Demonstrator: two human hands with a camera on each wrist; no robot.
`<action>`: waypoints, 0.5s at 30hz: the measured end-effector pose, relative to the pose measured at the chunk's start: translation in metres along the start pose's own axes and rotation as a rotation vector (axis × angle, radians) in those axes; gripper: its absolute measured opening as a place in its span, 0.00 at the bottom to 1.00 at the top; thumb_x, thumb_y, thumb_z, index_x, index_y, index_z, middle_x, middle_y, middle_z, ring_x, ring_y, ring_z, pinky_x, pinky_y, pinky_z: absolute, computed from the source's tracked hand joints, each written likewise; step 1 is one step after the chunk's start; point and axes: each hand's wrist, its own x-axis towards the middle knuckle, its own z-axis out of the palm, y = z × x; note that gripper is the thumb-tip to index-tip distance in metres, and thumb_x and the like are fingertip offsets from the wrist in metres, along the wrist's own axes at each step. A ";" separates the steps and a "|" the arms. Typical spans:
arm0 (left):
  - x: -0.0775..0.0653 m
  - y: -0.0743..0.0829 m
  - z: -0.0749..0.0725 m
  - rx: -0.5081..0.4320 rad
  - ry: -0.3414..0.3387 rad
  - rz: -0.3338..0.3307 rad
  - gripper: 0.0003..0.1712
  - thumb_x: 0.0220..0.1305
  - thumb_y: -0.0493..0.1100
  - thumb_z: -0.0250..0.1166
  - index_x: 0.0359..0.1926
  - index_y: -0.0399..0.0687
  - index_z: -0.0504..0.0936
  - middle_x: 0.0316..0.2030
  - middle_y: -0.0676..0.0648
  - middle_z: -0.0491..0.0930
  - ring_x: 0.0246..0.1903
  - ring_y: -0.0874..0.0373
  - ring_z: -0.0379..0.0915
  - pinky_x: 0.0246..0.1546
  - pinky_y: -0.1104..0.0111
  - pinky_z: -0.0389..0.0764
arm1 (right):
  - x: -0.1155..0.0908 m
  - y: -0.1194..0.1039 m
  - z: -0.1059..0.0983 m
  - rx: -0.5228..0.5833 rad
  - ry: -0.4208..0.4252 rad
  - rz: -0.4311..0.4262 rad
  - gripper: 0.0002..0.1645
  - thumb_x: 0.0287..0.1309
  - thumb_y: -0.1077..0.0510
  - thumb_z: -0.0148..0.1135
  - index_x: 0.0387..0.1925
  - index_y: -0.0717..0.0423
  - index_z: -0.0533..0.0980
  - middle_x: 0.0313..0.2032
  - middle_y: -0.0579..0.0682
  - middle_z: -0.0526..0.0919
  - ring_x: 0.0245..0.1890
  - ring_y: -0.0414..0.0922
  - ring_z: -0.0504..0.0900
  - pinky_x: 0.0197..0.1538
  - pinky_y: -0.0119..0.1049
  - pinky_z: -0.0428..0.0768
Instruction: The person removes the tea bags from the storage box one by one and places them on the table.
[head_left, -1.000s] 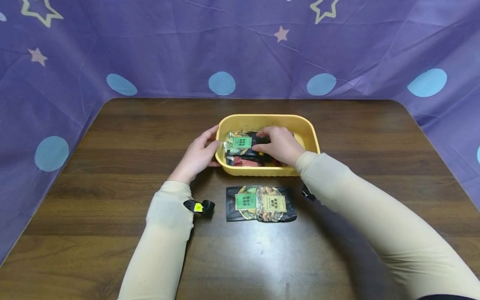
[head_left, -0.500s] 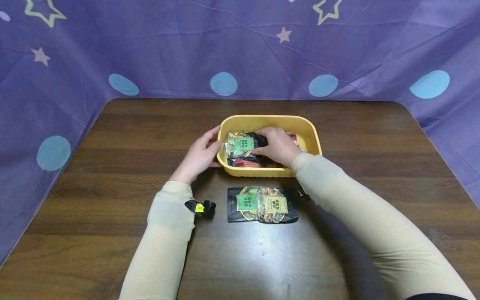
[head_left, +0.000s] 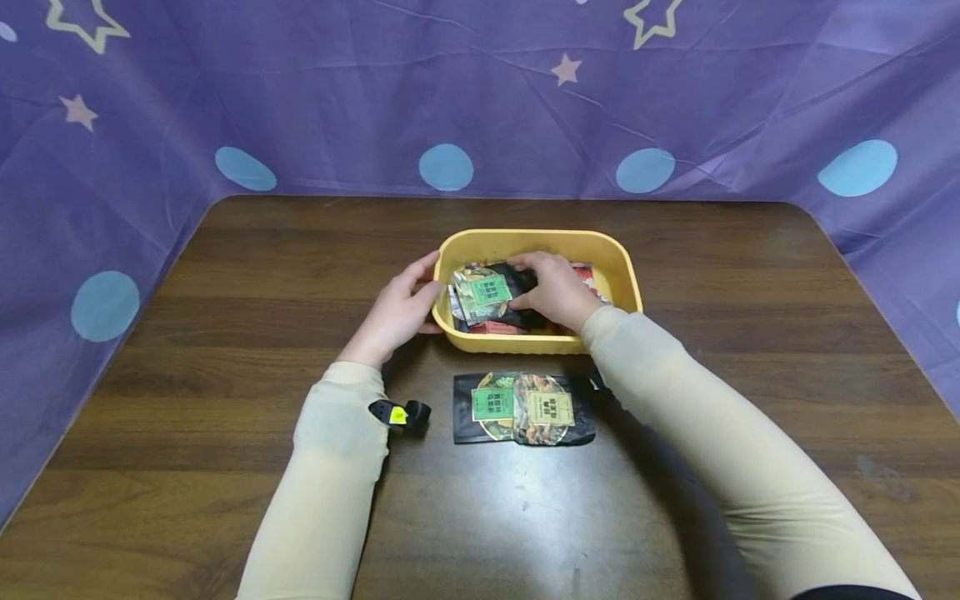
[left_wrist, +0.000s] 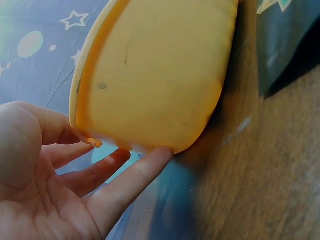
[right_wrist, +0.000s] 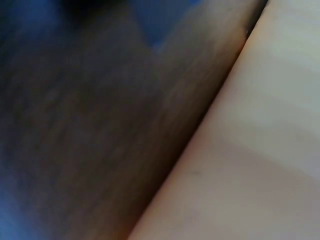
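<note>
A yellow plastic bin [head_left: 555, 242] stands on the wooden table with several flat packets inside. My right hand [head_left: 557, 287] reaches into it and pinches a black packet [head_left: 483, 292] with a green label and food picture, now lying slightly tilted. Under that packet, red packaging [head_left: 495, 327] shows. At the bin's left end, my left hand [head_left: 397, 308] rests its fingers against the outer wall; in the left wrist view, straight fingertips touch the wall [left_wrist: 155, 75]. The right wrist view is blurred and shows mostly forearm; the right fingers are hidden there.
In front of the bin lie two overlapping black packets, one with a green label [head_left: 492, 404] and one with a cream label [head_left: 551, 408]. A purple curtain [head_left: 480, 92] with stars and dots hangs behind the table [head_left: 225, 400].
Within the bin, the black packet in my right hand has turned slightly, its left end shifting toward me. The left hand has stayed at the bin's end.
</note>
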 end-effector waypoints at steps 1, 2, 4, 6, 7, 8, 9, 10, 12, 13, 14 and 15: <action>0.000 0.000 0.000 0.000 -0.001 0.000 0.32 0.77 0.41 0.46 0.78 0.54 0.53 0.67 0.37 0.63 0.53 0.41 0.75 0.41 0.58 0.89 | 0.000 0.000 0.000 0.016 0.002 0.005 0.39 0.53 0.58 0.74 0.66 0.56 0.71 0.63 0.58 0.76 0.66 0.56 0.68 0.73 0.49 0.65; 0.000 -0.001 0.000 -0.001 -0.002 0.000 0.32 0.77 0.41 0.46 0.78 0.54 0.53 0.68 0.37 0.63 0.54 0.41 0.75 0.42 0.58 0.89 | 0.000 -0.001 0.000 0.031 0.004 0.009 0.38 0.53 0.59 0.74 0.66 0.56 0.71 0.61 0.58 0.78 0.65 0.56 0.70 0.72 0.48 0.67; 0.001 -0.001 0.000 -0.001 -0.003 -0.002 0.32 0.77 0.41 0.46 0.78 0.55 0.53 0.68 0.37 0.62 0.54 0.41 0.75 0.42 0.58 0.89 | -0.001 0.000 0.001 0.054 0.000 0.023 0.38 0.53 0.60 0.73 0.66 0.56 0.71 0.56 0.58 0.80 0.60 0.55 0.74 0.68 0.48 0.72; 0.001 -0.001 0.000 -0.002 -0.003 -0.001 0.32 0.77 0.41 0.46 0.78 0.55 0.53 0.68 0.37 0.62 0.54 0.41 0.75 0.42 0.58 0.89 | -0.001 0.000 0.001 0.067 -0.003 0.038 0.38 0.53 0.60 0.73 0.66 0.56 0.71 0.52 0.58 0.81 0.54 0.54 0.77 0.63 0.47 0.75; 0.001 -0.001 0.000 -0.003 -0.002 -0.001 0.32 0.77 0.41 0.47 0.78 0.55 0.53 0.68 0.37 0.63 0.53 0.41 0.75 0.41 0.58 0.89 | -0.001 0.000 0.001 0.070 -0.005 0.046 0.38 0.53 0.60 0.73 0.66 0.56 0.71 0.49 0.58 0.81 0.50 0.53 0.78 0.61 0.46 0.77; 0.001 -0.001 0.000 -0.003 -0.001 0.000 0.32 0.77 0.41 0.47 0.78 0.54 0.53 0.68 0.37 0.63 0.53 0.41 0.76 0.41 0.58 0.89 | -0.001 0.000 0.001 0.072 -0.006 0.054 0.37 0.53 0.60 0.74 0.65 0.57 0.72 0.47 0.58 0.82 0.47 0.52 0.79 0.57 0.45 0.78; 0.001 -0.001 -0.001 -0.003 0.000 0.001 0.32 0.77 0.41 0.47 0.78 0.54 0.53 0.67 0.37 0.63 0.53 0.41 0.76 0.41 0.58 0.89 | -0.001 0.000 0.000 0.066 -0.006 0.061 0.36 0.53 0.60 0.74 0.64 0.57 0.73 0.45 0.57 0.82 0.44 0.51 0.79 0.54 0.43 0.79; 0.001 -0.001 -0.001 -0.002 0.000 0.002 0.32 0.77 0.41 0.47 0.78 0.54 0.53 0.67 0.37 0.63 0.53 0.41 0.76 0.41 0.58 0.89 | -0.002 0.001 0.000 0.063 -0.009 0.070 0.35 0.53 0.59 0.74 0.63 0.58 0.74 0.43 0.57 0.82 0.40 0.49 0.79 0.51 0.42 0.80; 0.001 -0.001 0.000 -0.001 0.002 0.003 0.32 0.76 0.41 0.47 0.78 0.54 0.54 0.67 0.37 0.63 0.53 0.41 0.76 0.41 0.58 0.89 | -0.002 0.001 0.000 0.050 -0.019 0.087 0.33 0.53 0.58 0.74 0.61 0.59 0.75 0.42 0.57 0.82 0.33 0.47 0.80 0.44 0.39 0.81; 0.001 -0.001 0.000 0.001 0.003 0.004 0.32 0.77 0.41 0.47 0.78 0.55 0.54 0.67 0.37 0.63 0.52 0.41 0.76 0.41 0.58 0.89 | -0.002 0.001 0.000 0.043 -0.025 0.096 0.32 0.53 0.58 0.74 0.60 0.59 0.75 0.42 0.57 0.82 0.30 0.46 0.80 0.40 0.37 0.81; 0.001 0.000 0.000 0.003 0.004 0.004 0.32 0.76 0.41 0.47 0.78 0.55 0.54 0.67 0.37 0.64 0.52 0.41 0.76 0.41 0.57 0.89 | -0.002 0.001 -0.001 0.038 -0.032 0.106 0.32 0.53 0.57 0.74 0.60 0.59 0.76 0.42 0.56 0.82 0.27 0.45 0.79 0.37 0.36 0.81; 0.001 0.000 0.000 0.005 0.005 0.005 0.32 0.76 0.41 0.47 0.78 0.55 0.54 0.67 0.37 0.64 0.52 0.41 0.76 0.41 0.57 0.89 | -0.002 0.001 -0.001 0.029 -0.039 0.112 0.31 0.54 0.56 0.73 0.59 0.59 0.76 0.42 0.57 0.82 0.25 0.44 0.78 0.35 0.35 0.81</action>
